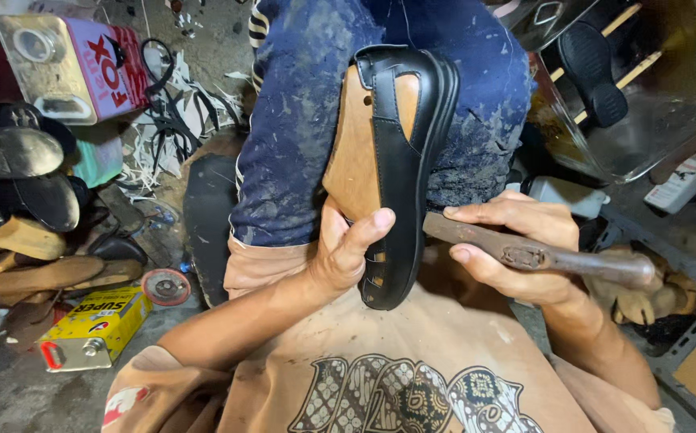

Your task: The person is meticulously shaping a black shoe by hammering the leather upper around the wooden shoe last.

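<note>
Two hands [348, 252], one shoe [400, 176], two tins [91, 329]

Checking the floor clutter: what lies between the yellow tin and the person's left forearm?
In the head view, a small round lid lies between the yellow tin and left forearm.

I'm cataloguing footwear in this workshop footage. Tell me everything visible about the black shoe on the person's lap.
The black shoe is a smooth, leather-looking slip-on with a strap and cut-out slots near its lower end. It is mounted on a tan wooden last and has a layered black sole edge. It lies on its side along the person's blue-trousered thigh. The left hand grips it, thumb on the upper; the right hand holds a pincer-like metal tool against its sole edge.
</note>
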